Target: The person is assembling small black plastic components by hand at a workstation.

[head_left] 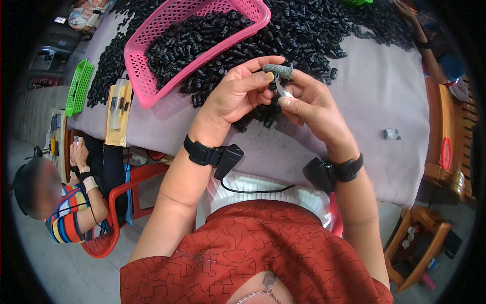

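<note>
My left hand (240,91) is closed in a pinch on a small black plastic part (273,84), mostly hidden by the fingers. My right hand (314,101) grips a small pointed blade (280,89) with a white wrapped end, its tip against or very near the black part. A grey speckled cover (277,70) sits over the end of my right index finger. Just beyond both hands spreads a heap of small black plastic parts (304,45), with a few lying below my fingers.
A pink perforated basket (144,93) full of black parts stands at the far left. Left of it are a green basket (77,88) and a tan card with a clear tube (117,119). A small grey piece (391,134) lies right on the grey cloth (372,96). Other people sit nearby.
</note>
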